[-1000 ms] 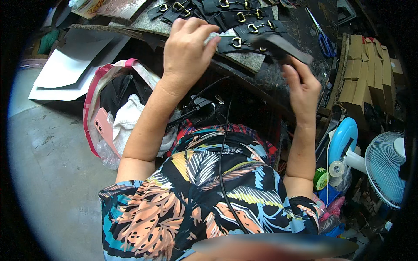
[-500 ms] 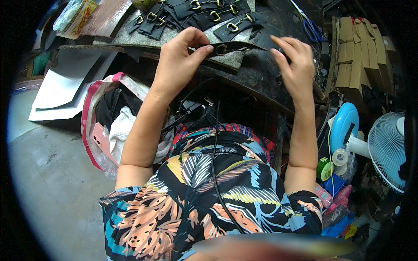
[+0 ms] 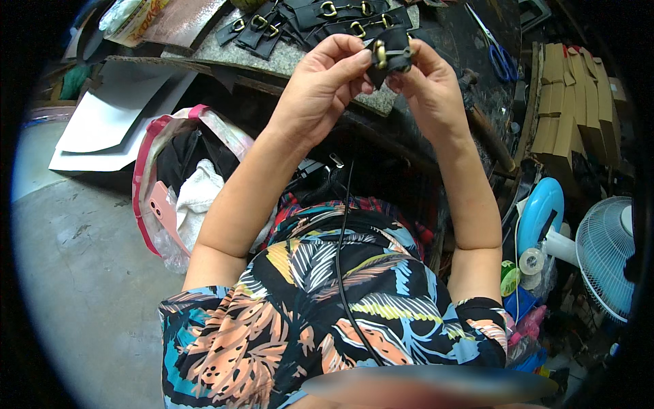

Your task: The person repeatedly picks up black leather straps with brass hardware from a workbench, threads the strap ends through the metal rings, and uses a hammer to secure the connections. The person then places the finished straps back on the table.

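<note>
Over the near edge of the workbench, both hands hold a black strap (image 3: 396, 37) with a brass-coloured buckle (image 3: 380, 54). My left hand (image 3: 327, 85) pinches it at the buckle side, thumb and forefinger together. On the other side, the fingers and thumb of my right hand (image 3: 432, 78) close on the strap, which is bent into a loop between the hands. Part of it is hidden behind the fingers. Just beyond lie several similar black straps (image 3: 303, 17) with brass-coloured buckles, on a grey speckled slab (image 3: 214, 53).
Blue-handled scissors (image 3: 503, 65) lie at the bench's right. A hammer-like tool with a wooden handle (image 3: 492, 136) rests near the edge. Left stands a pink-rimmed bag (image 3: 141, 198) holding cloth and a pink phone (image 3: 167, 213). Folded cardboard (image 3: 560, 102) and a fan (image 3: 606, 245) are at right.
My right hand has come in from the right and now grips the strap. The strap, stretched out before, is now bent into a loop with its buckle turned into view.
</note>
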Demonstrator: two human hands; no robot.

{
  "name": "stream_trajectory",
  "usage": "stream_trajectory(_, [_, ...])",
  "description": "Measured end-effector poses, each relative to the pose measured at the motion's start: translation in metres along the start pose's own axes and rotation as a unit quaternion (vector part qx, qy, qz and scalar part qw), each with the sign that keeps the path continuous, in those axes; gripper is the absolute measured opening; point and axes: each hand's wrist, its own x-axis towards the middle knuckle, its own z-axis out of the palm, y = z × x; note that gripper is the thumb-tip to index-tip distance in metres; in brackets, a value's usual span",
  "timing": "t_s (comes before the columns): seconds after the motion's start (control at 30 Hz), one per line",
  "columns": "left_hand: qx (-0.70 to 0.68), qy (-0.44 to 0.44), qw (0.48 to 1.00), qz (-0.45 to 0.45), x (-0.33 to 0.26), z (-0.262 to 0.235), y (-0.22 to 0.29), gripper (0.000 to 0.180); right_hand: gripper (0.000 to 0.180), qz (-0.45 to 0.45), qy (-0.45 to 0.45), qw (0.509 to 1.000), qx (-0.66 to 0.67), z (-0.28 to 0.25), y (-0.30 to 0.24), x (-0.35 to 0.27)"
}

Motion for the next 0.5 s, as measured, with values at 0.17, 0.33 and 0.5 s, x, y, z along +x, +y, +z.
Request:
stream_trajectory(0.17, [-0.006, 0.077, 0.997, -0.006, 0.006, 0.009, -0.002, 0.012, 0.016, 0.051, 0.031, 0.993, 0.102, 0.007, 0.008, 0.002])
stream_trajectory(0.33, [0.212, 0.092, 0.973, -0.008, -0.002, -0.004, 0.025, 0.014, 0.019, 0.126, 0.075, 0.986, -0.073, -0.006, -0.015, -0.002])
stream_trajectory(0.5, [0.623, 0.128, 0.771, 0.009, -0.015, -0.025, 0.037, 0.016, 0.028, 0.083, 0.073, 0.897, -0.427, -0.029, -0.024, -0.004])
